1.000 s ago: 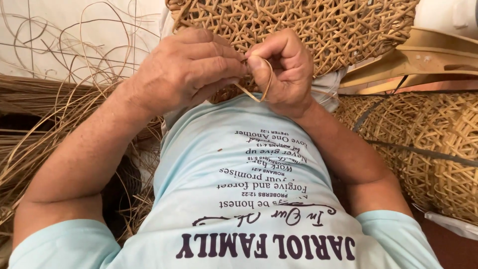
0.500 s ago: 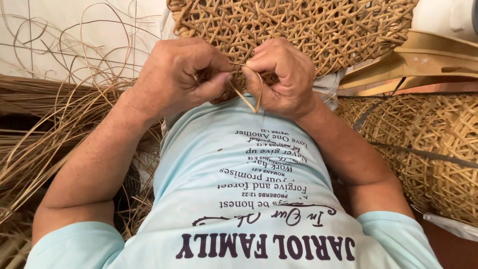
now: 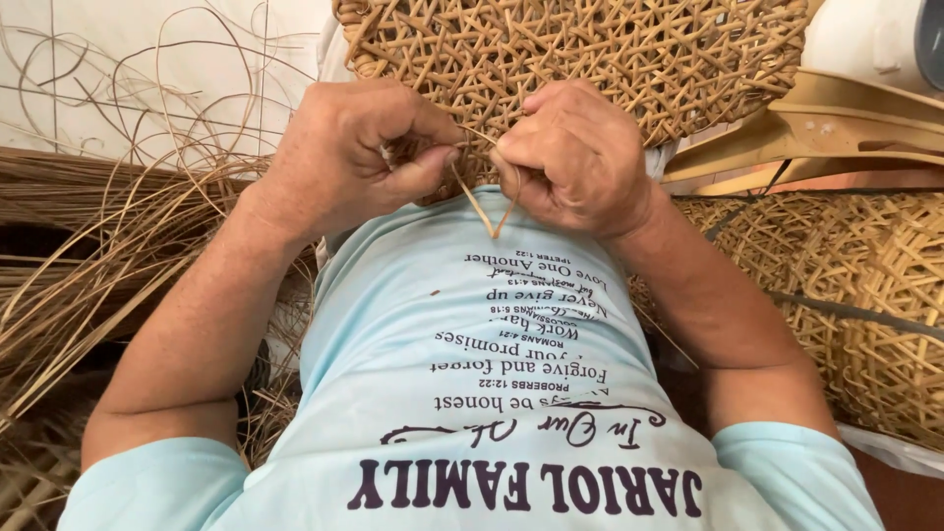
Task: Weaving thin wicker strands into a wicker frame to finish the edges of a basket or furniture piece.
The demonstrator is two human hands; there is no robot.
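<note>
A tan open-weave rattan basket (image 3: 590, 49) rests against my chest at the top of the head view. My left hand (image 3: 344, 157) is closed at its near edge, thumb and fingers pinching a thin rattan strip (image 3: 479, 202). My right hand (image 3: 580, 157) grips the same edge beside it, fingers curled around the strip's other end. The strip hangs in a short V-shaped loop between both hands, over my light blue shirt (image 3: 492, 393).
Loose rattan strands (image 3: 88, 275) lie piled at the left on a pale tiled floor (image 3: 128, 59). Another woven basket (image 3: 865, 295) sits at the right. Bent wooden frame pieces (image 3: 816, 138) lie behind it at the upper right.
Both hands have shifted slightly along the basket edge. The strip between them now hangs in a longer, narrower loop than a second ago.
</note>
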